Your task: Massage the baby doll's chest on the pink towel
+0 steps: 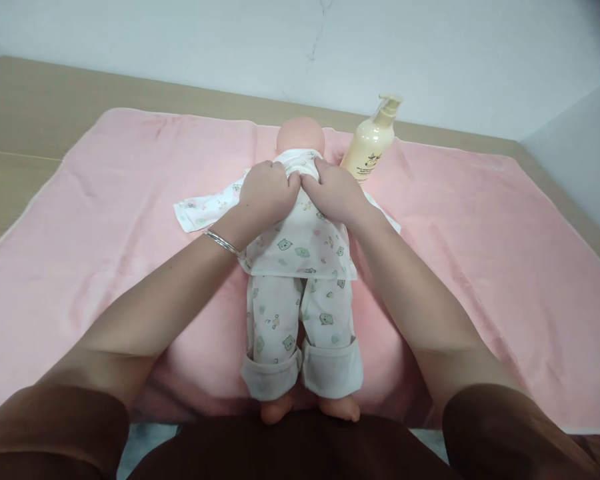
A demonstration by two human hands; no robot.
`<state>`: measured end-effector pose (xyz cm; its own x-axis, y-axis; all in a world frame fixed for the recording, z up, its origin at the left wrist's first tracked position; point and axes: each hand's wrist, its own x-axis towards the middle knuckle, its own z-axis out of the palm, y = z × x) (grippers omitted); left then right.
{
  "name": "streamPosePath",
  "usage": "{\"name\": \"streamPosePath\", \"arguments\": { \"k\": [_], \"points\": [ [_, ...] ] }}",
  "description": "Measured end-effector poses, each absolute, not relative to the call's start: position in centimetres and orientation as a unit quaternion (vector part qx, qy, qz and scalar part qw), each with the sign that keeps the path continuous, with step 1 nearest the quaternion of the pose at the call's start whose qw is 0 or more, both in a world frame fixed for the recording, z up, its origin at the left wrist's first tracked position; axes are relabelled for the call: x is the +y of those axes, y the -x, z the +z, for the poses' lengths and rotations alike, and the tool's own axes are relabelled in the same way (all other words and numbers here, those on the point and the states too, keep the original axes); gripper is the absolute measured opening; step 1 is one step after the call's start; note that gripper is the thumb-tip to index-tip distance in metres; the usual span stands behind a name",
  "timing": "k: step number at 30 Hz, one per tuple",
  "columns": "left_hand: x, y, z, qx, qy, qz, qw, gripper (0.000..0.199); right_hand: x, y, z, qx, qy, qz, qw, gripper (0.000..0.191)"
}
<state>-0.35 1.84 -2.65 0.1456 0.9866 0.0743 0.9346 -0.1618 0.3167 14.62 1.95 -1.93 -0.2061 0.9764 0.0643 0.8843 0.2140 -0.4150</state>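
Note:
A baby doll (301,135) lies on a pink blanket, its head away from me and its feet at the near edge. It wears a white printed shirt (300,250) and matching trousers (276,320) with the cuffs rolled up. My left hand (269,191) is closed on the upper part of the shirt, left of its middle. Opposite it, my right hand (336,190) grips the shirt's upper right side. The two thumbs almost meet at the middle of the cloth. One sleeve spreads out to the left; the right sleeve is mostly hidden behind my right forearm.
A yellow pump bottle (370,147) stands tilted in view just right of the doll's head. The pink blanket (105,267) covers much of the wooden table (25,100). A white wall (205,53) rises behind the table.

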Motion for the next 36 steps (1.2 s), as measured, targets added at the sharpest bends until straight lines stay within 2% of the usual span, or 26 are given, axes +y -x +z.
{"name": "streamPosePath", "arguments": {
  "k": [4,10,16,24,32,36],
  "points": [
    [0.8,-0.2,-2.3,0.644,-0.750,0.124,0.085,0.046,2.2,-15.3,-1.9,-0.764,0.599,0.171,0.169,0.059],
    [-0.1,-0.6,-3.0,0.602,-0.780,0.164,0.047,0.038,2.4,-15.4,-2.3,-0.763,0.600,0.163,0.177,0.048],
    [1.1,0.1,-2.6,0.602,-0.773,0.168,0.110,0.037,2.4,-14.7,-3.1,-0.767,0.613,0.091,0.167,0.048],
    [3.3,1.6,-3.2,0.607,-0.756,0.178,0.166,0.043,-0.9,-12.7,-1.7,-0.790,0.607,-0.017,0.087,0.046],
    [0.9,0.3,-2.9,0.631,-0.755,0.161,0.081,0.046,1.2,-14.4,-1.1,-0.783,0.602,0.120,0.101,0.051],
    [-0.5,-0.3,-2.6,0.628,-0.765,0.138,0.045,0.040,1.9,-14.8,-1.8,-0.776,0.605,0.127,0.127,0.051]
  ]
}}
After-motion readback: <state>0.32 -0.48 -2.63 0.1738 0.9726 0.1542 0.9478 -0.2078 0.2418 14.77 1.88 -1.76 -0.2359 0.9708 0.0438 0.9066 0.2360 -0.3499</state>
